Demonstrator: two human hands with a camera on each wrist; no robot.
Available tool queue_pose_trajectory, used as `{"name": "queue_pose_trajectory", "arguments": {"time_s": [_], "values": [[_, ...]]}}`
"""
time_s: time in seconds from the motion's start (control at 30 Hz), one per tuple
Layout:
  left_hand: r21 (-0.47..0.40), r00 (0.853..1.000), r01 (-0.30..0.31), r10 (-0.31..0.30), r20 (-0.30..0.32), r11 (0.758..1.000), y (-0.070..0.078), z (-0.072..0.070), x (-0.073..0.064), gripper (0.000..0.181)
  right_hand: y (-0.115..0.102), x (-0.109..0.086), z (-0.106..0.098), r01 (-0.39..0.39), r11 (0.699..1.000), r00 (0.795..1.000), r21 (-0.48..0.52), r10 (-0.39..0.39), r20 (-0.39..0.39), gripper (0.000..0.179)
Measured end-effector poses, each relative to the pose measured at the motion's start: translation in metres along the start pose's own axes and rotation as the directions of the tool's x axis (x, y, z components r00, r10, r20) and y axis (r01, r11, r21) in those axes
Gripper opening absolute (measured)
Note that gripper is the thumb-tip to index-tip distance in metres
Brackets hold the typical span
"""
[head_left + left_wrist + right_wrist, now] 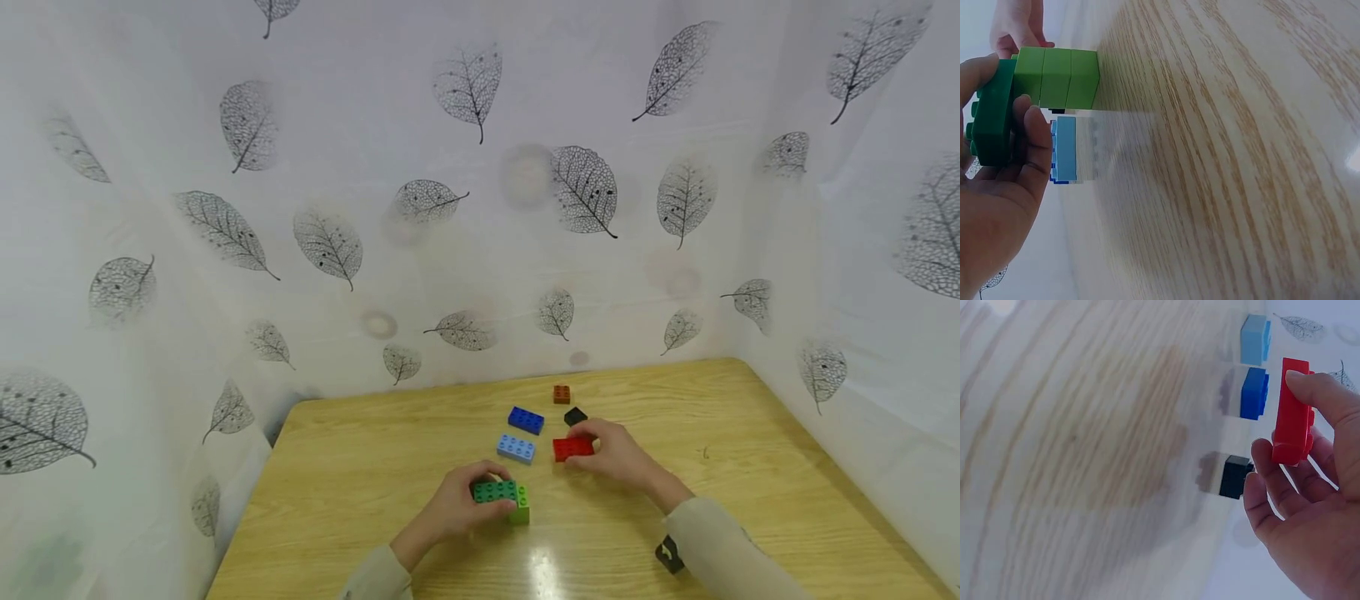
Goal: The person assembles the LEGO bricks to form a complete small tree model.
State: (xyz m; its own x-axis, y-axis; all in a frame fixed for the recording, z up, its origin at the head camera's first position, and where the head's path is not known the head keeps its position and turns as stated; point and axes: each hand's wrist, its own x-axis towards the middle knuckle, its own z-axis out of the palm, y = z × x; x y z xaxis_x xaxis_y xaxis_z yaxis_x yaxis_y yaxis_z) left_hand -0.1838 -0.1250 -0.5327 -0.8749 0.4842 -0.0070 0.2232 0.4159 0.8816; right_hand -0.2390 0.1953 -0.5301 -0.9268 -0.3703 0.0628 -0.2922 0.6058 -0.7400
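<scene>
1. Nearest, a pale right sleeve point(723, 542) is partly hiding a black piece point(667, 556).
2. Left hand point(456, 504) is pinching the dark green brick point(493, 492) atop the light green stack point(523, 505), presumably steadying it.
3. Right hand point(621, 457) is pinching a red brick point(570, 450) above the table point(375, 450), seemingly keeping its studs clear; both hands are slanting inward.

Red brick point(1293, 422), dark green brick point(995, 119), leaf-patterned white sheet point(525, 92)
</scene>
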Motion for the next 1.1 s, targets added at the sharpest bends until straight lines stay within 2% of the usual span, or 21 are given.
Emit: {"name": "queue_pose_trajectory", "arguments": {"time_s": [0.23,0.5,0.7,0.93,1.1], "values": [[0.009,1.0,-0.006,0.006,0.001,1.0,0.0,0.0,0.0,0.032,-0.016,-0.003,0.0,0.072,0.997,0.997,-0.015,-0.071,0.006,0.034],[0.01,1.0,0.014,-0.014,0.0,1.0,0.001,0.0,0.0,0.03,-0.034,-0.008,0.002,0.097,0.995,0.995,0.001,-0.096,0.035,0.035],[0.007,1.0,0.006,-0.006,0.0,1.0,0.0,0.0,0.001,0.031,-0.044,-0.01,0.006,0.118,0.993,0.992,-0.005,-0.118,0.052,0.034],[0.017,0.999,0.039,-0.039,-0.002,0.999,0.001,0.0,0.001,0.031,-0.05,-0.012,0.012,0.168,0.986,0.983,0.011,-0.169,0.077,0.032],[0.016,0.999,0.045,-0.045,-0.002,0.999,0.002,0.0,0.001,0.032,-0.055,-0.014,0.015,0.169,0.985,0.98,0.028,-0.171,0.1,0.031]]}}
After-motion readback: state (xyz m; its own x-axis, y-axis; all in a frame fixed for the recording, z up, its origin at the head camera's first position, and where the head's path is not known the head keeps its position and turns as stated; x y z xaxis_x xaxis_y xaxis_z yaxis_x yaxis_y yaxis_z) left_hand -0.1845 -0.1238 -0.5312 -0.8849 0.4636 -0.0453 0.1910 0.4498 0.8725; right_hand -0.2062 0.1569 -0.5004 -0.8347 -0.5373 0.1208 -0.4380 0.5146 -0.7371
